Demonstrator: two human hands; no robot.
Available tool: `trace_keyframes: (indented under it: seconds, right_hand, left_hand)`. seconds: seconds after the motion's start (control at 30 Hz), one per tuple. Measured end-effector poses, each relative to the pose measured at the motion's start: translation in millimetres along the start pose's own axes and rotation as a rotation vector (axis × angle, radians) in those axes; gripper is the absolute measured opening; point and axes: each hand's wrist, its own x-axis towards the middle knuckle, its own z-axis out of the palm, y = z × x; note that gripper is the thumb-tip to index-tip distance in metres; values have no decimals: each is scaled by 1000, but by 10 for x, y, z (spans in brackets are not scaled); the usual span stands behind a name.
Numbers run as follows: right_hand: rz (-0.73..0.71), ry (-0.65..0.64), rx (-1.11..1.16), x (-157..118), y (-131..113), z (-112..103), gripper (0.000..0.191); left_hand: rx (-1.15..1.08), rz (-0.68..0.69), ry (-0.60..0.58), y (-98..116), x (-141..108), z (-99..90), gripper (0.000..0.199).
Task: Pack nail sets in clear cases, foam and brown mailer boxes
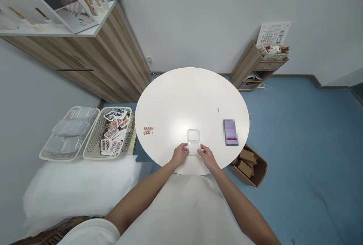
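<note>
A small clear plastic clamshell box (194, 147) lies opened out flat near the front edge of the round white table (187, 90), its lid half pointing away from me. My left hand (179, 155) grips the near half at its left side, fingers curled at the rim. On the opposite side my right hand (208, 158) pinches the same half with thumb and fingers. Nothing shows inside the box. To the left on the table is a card of reddish press-on nails (148, 131). A purple, pixelated item (230, 133) lies at the right.
Left of the table stand a white basket of nail cards (115, 133) and another basket with clear plastic boxes (70, 131). White wrapping sheets (82, 188) lie below them. A carton of cardboard pieces (251, 165) sits on the floor at right. A small dark object (218, 110) rests on the table.
</note>
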Motion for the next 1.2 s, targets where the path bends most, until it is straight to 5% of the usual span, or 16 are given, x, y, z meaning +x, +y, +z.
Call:
trace_keyframes:
  seconds: [0.23, 0.47, 0.8, 1.2]
  right_hand:
    - [50, -1, 29, -5, 105, 18, 62]
    - [146, -45, 125, -27, 213, 19, 62]
    - [22, -121, 86, 183, -72, -54, 42]
    - [-16, -141, -62, 406, 5, -131, 42]
  left_hand:
    - [129, -13, 48, -65, -12, -5, 43]
    - [-56, -103, -39, -149, -149, 59, 47]
    - [-81, -132, 68, 61, 32, 143, 53]
    - [-47, -125, 138, 131, 75, 213, 53]
